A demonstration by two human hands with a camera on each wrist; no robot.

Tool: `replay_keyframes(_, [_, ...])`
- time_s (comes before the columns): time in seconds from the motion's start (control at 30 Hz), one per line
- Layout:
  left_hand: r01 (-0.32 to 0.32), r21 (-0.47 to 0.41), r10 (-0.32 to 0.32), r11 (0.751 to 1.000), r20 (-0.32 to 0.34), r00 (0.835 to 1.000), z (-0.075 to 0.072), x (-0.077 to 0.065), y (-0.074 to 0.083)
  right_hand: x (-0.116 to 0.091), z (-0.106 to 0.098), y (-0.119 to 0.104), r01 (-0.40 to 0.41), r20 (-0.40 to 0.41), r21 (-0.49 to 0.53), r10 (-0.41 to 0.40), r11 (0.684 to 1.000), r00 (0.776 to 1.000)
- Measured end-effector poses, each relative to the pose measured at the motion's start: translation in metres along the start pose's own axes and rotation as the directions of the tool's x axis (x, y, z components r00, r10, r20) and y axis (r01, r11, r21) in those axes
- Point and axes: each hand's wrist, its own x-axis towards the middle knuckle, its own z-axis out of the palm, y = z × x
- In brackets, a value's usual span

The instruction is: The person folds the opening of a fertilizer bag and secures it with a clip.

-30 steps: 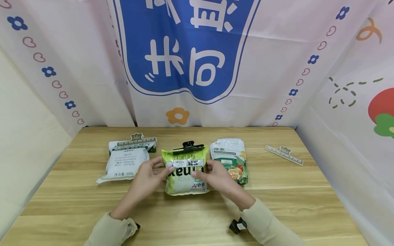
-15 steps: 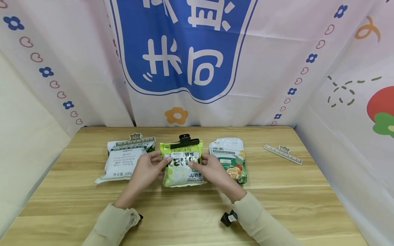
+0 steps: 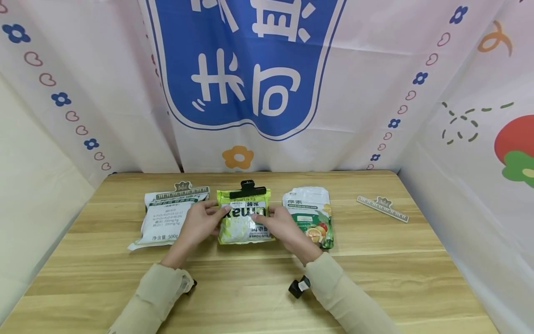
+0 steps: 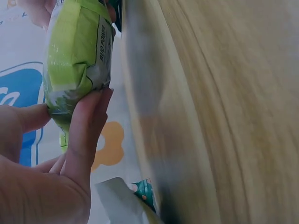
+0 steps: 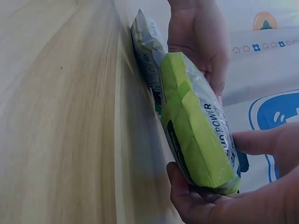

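Over the surface [image 3: 246,297], between white bag [image 3: 162,225] and fruit pouch [image 3: 310,217], fingers of left hand [image 3: 201,221] and right hand [image 3: 285,226] pinch the green bag [image 3: 239,226] from both sides, and equal pressure, I think, keeps it level.

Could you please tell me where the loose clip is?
In the head view, the loose clip lies on the table, to the right of the fruit-printed pouch.

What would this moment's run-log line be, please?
left hand: holds green bag; right hand: holds green bag; black clip: on far edge
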Motion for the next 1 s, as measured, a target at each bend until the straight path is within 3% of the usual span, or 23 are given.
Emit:
replay_keyframes(0.2, [0.057, 0.004, -0.057, 0.998, 0.004, 0.998, 0.002, 0.011, -0.002, 0.009, 0.004, 0.002, -0.003, -0.004, 0.015, 0.003, 1.000, 1.000])
replay_keyframes(0.43, [0.082, 0.008, -0.082, 0.997, 0.031, 0.996, 0.005, 0.020, 0.000, 0.016, 0.006, 0.004, -0.034, -0.021, 0.023, 0.035, 0.999, 0.999])
replay_keyframes(1.0, [0.120, 0.037, -0.122, 0.992, 0.062, 0.991, 0.007, 0.028, 0.001, 0.015, 0.006, 0.000, -0.041, -0.034, 0.007, 0.041, 0.999, 0.999])
